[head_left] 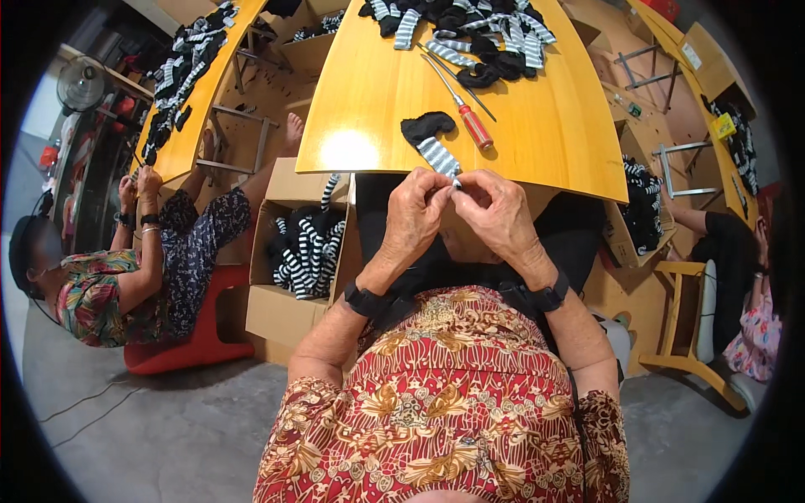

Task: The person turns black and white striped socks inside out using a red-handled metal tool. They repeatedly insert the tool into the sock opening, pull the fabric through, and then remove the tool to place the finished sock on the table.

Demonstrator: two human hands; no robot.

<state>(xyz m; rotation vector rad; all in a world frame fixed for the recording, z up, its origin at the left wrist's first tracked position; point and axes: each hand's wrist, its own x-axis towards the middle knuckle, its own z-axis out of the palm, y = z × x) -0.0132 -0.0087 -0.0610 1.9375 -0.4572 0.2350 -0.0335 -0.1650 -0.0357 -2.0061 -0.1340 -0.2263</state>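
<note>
Both my hands meet at the near edge of the yellow table [537,117]. Between them is the striped end of a grey-and-white sock [438,155], whose black part lies curled on the tabletop. My left hand [416,210] pinches that end from one side, thumb and fingers together. My right hand [496,214] pinches it from the other side, its fingertips almost touching the left ones. What exactly lies between the fingertips is mostly hidden. Just beyond the sock lies a screwdriver [475,126] with a red handle, beside a thin dark rod [478,99].
A heap of black and striped socks [495,38] covers the table's far end. Left of my knees stands a cardboard box [285,314] of striped socks; another box [625,239] is at the right. People work at tables on both sides, one on a red chair [197,335].
</note>
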